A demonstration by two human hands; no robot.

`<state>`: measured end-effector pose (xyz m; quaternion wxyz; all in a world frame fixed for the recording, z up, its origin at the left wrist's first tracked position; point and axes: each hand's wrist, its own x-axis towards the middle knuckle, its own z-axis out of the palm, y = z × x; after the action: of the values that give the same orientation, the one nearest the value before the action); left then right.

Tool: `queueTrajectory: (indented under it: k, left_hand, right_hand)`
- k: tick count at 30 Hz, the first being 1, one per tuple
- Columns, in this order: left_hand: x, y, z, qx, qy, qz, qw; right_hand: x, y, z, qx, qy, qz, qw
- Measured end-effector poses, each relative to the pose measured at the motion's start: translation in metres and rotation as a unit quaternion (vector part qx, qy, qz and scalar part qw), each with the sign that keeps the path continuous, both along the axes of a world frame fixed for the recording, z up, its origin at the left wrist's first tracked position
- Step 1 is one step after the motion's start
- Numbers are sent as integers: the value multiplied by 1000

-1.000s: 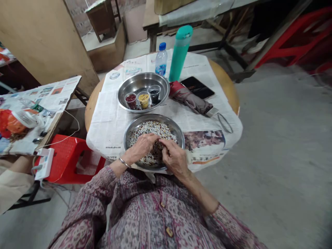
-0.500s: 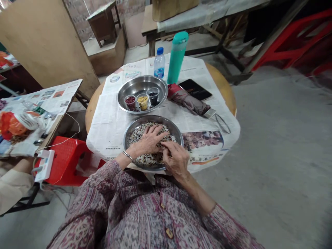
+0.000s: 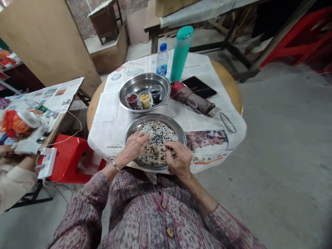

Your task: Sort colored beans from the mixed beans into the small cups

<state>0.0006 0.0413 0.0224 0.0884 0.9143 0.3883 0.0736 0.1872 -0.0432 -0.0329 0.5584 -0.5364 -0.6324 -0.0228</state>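
A steel basin (image 3: 182,133) close to my body holds a spread layer of mixed grains (image 3: 155,152), white with yellow, dark red and black bits. Over its left side is my left hand (image 3: 136,145), fingers bent and pressed together; whatever they hold is too small to make out. My right hand (image 3: 180,157) reaches over the right rim, thumb and forefinger in a pinch at the grains, their contents hidden. Behind, a second steel basin (image 3: 140,79) contains clear cups of red beans (image 3: 132,100), yellow kernels (image 3: 144,99) and black beans (image 3: 155,95).
Newspaper (image 3: 103,121) covers the round table. A water bottle (image 3: 162,60), a teal bottle (image 3: 181,53), a dark tablet-like device (image 3: 199,87) and a folded umbrella (image 3: 192,98) stand or lie behind and right. At left are a red stool (image 3: 66,155) and another person's arm (image 3: 19,173).
My left hand has drawn left across the near basin, away from my right hand, and its spread fingers have closed. More grains show between the hands. The view has shifted slightly.
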Motion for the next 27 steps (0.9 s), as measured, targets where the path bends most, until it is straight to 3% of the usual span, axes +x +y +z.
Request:
queueTrajectory:
  k: [4,8,10,15,19,23,27]
  left_hand:
    - [3,4,-1,32,-12,62,998]
    - [27,14,-2,4,15,91,996]
    - [39,17,-2,-22,9,68,997]
    - [47,8,-3,-86,-15,-61,994]
    - [29,-13,3,-68,-28,-73,995]
    - [12,-31,10,-60,-8,-135,989]
    - [16,-36,3,-15,27,-154,988]
  right_hand:
    - [3,-3,-1,7,0,33,999]
    - [3,-3,-1,-1,-18,27,999]
    - [2,-3,-1,0,-33,15,999]
    - [0,-3,0,-9,-43,-10,999]
    - [1,-3,-2,-6,-36,-17,999]
    - [1,-3,-5,-7,-38,-10,999]
    - [1,-4,-8,-6,-34,-8,999]
